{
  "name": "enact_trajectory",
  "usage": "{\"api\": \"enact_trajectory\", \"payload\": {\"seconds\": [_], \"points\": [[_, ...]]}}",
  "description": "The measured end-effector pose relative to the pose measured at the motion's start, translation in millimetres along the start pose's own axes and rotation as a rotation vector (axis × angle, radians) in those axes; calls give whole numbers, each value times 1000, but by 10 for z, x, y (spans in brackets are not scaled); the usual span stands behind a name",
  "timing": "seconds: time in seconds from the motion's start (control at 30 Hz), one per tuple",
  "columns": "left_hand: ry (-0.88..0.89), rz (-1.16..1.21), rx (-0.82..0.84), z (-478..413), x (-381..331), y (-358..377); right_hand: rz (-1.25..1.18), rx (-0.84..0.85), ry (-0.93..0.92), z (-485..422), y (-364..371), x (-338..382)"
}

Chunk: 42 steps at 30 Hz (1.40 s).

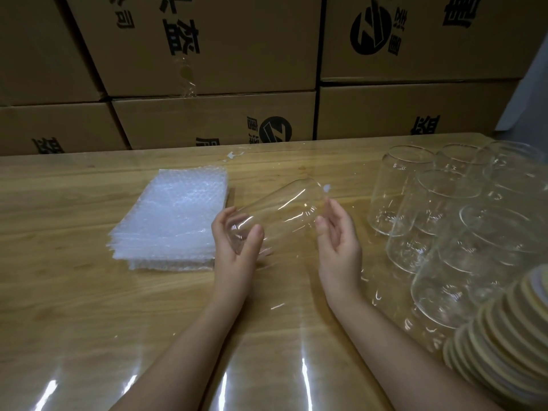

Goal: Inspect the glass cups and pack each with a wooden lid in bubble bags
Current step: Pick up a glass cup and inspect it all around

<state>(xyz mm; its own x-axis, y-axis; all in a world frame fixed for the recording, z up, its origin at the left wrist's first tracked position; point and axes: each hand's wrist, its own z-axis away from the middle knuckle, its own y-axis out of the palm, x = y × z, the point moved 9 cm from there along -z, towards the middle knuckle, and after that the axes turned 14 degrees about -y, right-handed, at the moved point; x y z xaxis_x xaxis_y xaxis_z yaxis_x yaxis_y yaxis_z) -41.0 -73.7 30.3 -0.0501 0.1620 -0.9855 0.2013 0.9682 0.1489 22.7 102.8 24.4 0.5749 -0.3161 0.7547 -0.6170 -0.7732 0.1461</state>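
A clear glass cup (281, 209) lies tilted on its side above the table, between both hands. My left hand (237, 241) grips its near end with thumb and fingers around it. My right hand (338, 232) cups the cup's right side, fingers touching the glass. A stack of bubble bags (172, 215) lies flat to the left of my left hand. Several more glass cups (450, 221) stand upright at the right. A fanned pile of round wooden lids (501, 342) lies at the lower right edge.
The wooden table (89, 292) carries a glossy transparent cover that throws reflections. Stacked cardboard boxes (213, 69) with black print form a wall along the table's far edge. Bare tabletop stretches in front of and left of the bags.
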Motion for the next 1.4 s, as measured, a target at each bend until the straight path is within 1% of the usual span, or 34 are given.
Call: {"api": "enact_trajectory", "payload": {"seconds": [0.1,0.27,0.47,0.7,0.77,1.1,1.27,1.4], "points": [[17,-51,-4,-12,-7,0,43,30,-76,-25,16,102],[-67,2,-2,-79,78,-39,67,93,-124,-49,42,196],[-96,-25,60,-90,116,5,-53,64,24,-88,-9,76],[-166,72,69,-135,139,-14,-56,126,139,-66,49,-11],[-171,84,60,-134,151,-28,-40,138,142,-55,59,-11],[-101,175,-29,-103,55,-120,-94,134,106,-27,88,64],[-58,121,-61,-99,25,-167,-128,100,76,-86,75,120],[-48,50,-10,-109,29,-101,-108,97,98,-217,7,118]]}}
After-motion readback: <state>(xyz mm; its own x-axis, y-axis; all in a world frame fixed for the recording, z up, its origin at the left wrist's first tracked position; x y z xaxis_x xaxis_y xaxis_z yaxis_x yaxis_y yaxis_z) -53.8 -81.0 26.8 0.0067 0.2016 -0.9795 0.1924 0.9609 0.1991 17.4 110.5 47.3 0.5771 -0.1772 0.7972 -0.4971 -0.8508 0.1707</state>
